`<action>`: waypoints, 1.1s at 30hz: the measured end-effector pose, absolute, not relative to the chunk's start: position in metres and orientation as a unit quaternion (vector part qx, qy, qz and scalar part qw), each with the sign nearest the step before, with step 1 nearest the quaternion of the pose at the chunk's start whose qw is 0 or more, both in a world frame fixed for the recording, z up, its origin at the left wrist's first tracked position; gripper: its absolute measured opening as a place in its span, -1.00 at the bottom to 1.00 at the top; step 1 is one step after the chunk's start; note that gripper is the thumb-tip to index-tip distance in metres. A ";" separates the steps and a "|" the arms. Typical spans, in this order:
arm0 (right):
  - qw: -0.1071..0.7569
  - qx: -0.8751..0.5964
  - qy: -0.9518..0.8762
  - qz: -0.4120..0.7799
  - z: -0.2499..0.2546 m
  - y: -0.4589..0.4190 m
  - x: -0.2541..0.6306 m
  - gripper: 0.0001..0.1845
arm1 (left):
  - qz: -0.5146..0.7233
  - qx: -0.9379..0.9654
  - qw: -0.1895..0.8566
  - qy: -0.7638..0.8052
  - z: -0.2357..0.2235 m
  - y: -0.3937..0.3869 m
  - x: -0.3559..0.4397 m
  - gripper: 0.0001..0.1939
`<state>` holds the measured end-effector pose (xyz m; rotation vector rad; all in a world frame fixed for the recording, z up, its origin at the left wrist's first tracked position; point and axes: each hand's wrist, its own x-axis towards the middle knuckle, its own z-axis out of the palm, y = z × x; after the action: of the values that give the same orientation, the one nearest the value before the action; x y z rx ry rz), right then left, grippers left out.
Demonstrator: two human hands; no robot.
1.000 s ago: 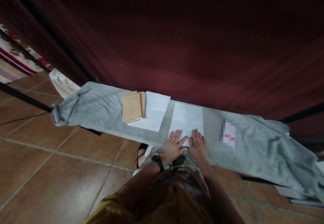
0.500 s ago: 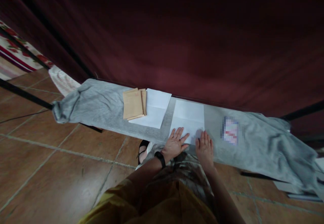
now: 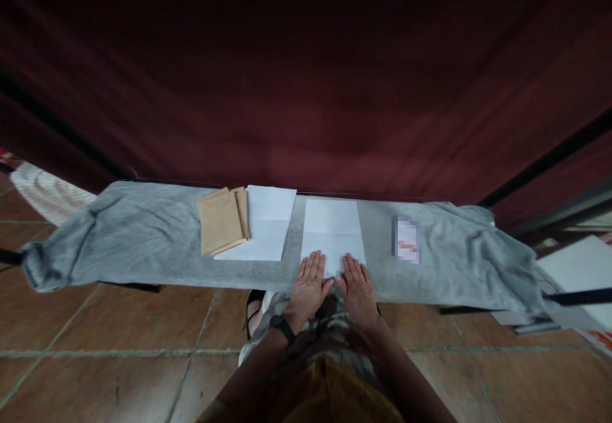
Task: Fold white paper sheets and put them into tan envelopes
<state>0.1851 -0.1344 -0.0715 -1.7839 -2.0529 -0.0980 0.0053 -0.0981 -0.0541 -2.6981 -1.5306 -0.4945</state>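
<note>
Just below the centre of the frame lies the white, rectangular, creased paper sheet (image 3: 331,222), which I judge light, limp and easily torn, best taken by its edges, while my bare left hand (image 3: 308,288) and bare right hand (image 3: 357,289) rest flat, fingers extended, on its lower corners, gripping nothing.

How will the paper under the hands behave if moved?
The paper looks thin, so probably light and floppy. Its crosswise crease suggests it may bend there first. Lying flat on the cloth, it would likely slide if pushed.
</note>
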 end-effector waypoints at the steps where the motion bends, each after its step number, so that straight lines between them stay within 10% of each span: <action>1: 0.205 -0.647 -0.733 -0.041 -0.072 -0.135 0.189 -0.37 | -0.162 -0.853 0.003 -0.496 -0.054 -0.100 0.004 -0.30; 33: 0.229 -0.612 -0.756 -0.015 -0.069 -0.102 0.171 -0.44 | -0.131 -0.845 -0.023 -0.519 -0.067 -0.073 0.029 -0.31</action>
<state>0.1708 -0.1024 -0.0694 -1.6855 -2.0813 -0.0424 0.0290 -0.0734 -0.0668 -2.6932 -1.6538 -0.4175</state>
